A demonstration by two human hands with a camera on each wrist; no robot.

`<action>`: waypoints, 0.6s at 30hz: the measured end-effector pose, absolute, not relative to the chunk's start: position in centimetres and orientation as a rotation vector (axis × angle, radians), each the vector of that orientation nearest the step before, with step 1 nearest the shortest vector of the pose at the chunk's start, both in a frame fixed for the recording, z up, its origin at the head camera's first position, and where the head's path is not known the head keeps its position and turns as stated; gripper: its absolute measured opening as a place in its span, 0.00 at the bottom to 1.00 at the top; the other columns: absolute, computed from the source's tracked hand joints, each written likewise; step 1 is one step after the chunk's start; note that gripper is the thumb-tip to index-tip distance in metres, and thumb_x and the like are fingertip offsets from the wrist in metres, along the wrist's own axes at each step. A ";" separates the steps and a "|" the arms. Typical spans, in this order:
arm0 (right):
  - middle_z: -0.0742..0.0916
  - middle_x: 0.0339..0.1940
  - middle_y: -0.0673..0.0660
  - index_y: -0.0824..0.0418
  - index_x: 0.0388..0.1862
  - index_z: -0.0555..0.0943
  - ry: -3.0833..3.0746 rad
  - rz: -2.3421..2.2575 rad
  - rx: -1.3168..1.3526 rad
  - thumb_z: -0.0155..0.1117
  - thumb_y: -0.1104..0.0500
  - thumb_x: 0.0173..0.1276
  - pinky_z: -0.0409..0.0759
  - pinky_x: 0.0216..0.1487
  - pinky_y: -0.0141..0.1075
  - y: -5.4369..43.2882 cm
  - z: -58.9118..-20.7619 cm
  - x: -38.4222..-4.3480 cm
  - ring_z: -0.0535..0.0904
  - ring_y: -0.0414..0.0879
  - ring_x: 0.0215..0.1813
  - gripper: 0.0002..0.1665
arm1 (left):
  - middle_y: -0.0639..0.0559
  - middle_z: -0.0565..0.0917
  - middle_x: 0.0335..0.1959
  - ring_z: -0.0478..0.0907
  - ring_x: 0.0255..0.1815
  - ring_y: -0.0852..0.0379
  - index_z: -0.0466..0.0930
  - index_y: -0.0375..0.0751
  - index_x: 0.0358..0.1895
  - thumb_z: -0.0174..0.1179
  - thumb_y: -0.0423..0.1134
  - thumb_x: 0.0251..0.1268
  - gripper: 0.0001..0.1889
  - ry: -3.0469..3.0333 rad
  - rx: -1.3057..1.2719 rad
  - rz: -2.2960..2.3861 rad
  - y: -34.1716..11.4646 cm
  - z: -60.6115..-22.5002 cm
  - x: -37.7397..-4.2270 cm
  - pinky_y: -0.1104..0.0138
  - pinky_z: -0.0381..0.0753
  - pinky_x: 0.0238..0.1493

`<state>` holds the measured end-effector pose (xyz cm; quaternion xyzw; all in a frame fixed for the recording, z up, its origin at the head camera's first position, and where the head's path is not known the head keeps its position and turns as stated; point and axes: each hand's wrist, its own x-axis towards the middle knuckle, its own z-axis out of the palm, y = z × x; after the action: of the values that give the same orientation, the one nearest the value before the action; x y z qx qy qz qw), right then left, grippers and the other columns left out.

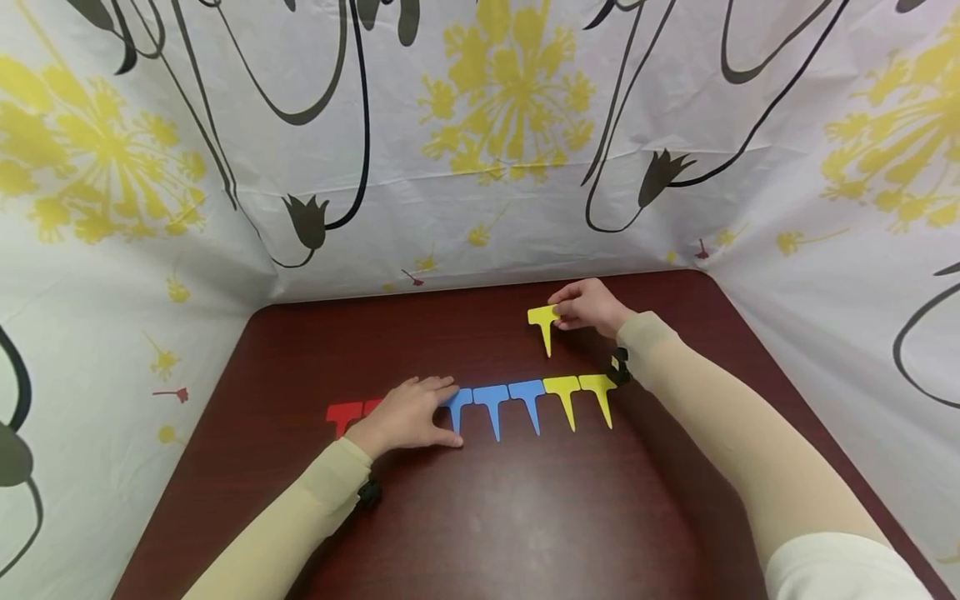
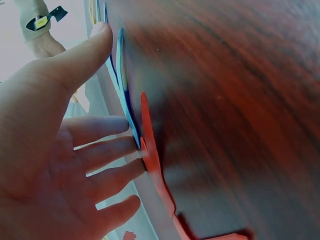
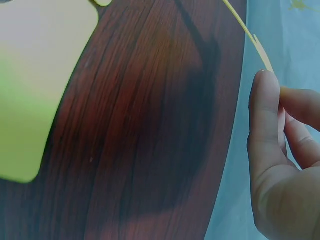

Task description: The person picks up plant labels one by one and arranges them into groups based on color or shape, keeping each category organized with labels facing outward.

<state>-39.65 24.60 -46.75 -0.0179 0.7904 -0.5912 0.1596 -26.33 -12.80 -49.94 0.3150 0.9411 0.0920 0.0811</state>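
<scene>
My right hand (image 1: 588,306) pinches a yellow T-shaped plant label (image 1: 547,327) by one end of its crossbar, stem pointing down, beyond the row. Edge-on, that label (image 3: 263,52) shows as a thin strip in the right wrist view. My left hand (image 1: 408,417) lies palm down over the left part of the row, fingers spread and fairly straight. It covers part of the row, touching a blue label (image 1: 457,403). More blue labels (image 1: 492,403) and two yellow labels (image 1: 562,388) run rightward, side by side. Red labels (image 1: 344,411) stick out left of the hand.
The dark reddish wooden table (image 1: 540,517) carries the row across its middle. A white cloth (image 1: 480,200) with yellow and grey flower prints hangs behind and at both sides. Both wrists wear a black device (image 1: 619,367).
</scene>
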 end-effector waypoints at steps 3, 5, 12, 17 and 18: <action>0.83 0.48 0.70 0.72 0.57 0.79 2.274 -1.693 -0.047 0.64 0.65 0.72 0.82 0.53 0.54 25.6 -46.8 -39.2 0.86 0.60 0.45 0.17 | 0.49 0.68 0.75 0.62 0.76 0.49 0.69 0.45 0.74 0.66 0.72 0.52 0.50 2.809 0.955 0.259 -12.6 -50.0 -26.3 0.47 0.57 0.75; 0.83 0.49 0.69 0.71 0.57 0.80 2.292 -1.695 -0.043 0.64 0.65 0.73 0.83 0.53 0.54 26.3 -46.7 -38.8 0.86 0.59 0.45 0.17 | 0.48 0.69 0.74 0.62 0.76 0.49 0.69 0.45 0.74 0.67 0.72 0.52 0.50 2.810 0.967 0.266 -12.4 -50.0 -26.3 0.47 0.58 0.74; 0.81 0.50 0.70 0.71 0.56 0.80 2.318 -1.678 -0.030 0.64 0.64 0.73 0.82 0.53 0.56 28.8 -46.5 -36.6 0.86 0.58 0.42 0.16 | 0.47 0.72 0.72 0.66 0.73 0.49 0.72 0.44 0.72 0.67 0.67 0.57 0.44 2.859 1.017 0.297 -12.3 -50.3 -26.3 0.45 0.60 0.73; 0.82 0.49 0.71 0.72 0.56 0.80 2.323 -1.633 -0.034 0.64 0.66 0.72 0.83 0.52 0.56 30.4 -46.5 -34.6 0.86 0.57 0.41 0.16 | 0.48 0.72 0.72 0.66 0.73 0.50 0.72 0.46 0.72 0.66 0.66 0.59 0.42 2.892 1.021 0.297 -12.1 -50.4 -25.9 0.45 0.60 0.73; 0.82 0.48 0.71 0.72 0.55 0.80 2.324 -1.623 -0.031 0.64 0.66 0.72 0.83 0.51 0.56 30.7 -46.6 -34.3 0.86 0.56 0.41 0.16 | 0.48 0.72 0.72 0.66 0.73 0.50 0.72 0.46 0.72 0.66 0.66 0.59 0.42 2.894 1.027 0.296 -12.0 -50.4 -25.9 0.45 0.59 0.73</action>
<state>-34.29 30.70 -46.62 -0.0108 0.8101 -0.5659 0.1529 -25.85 -12.02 -50.41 0.3326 0.9377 0.0959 0.0284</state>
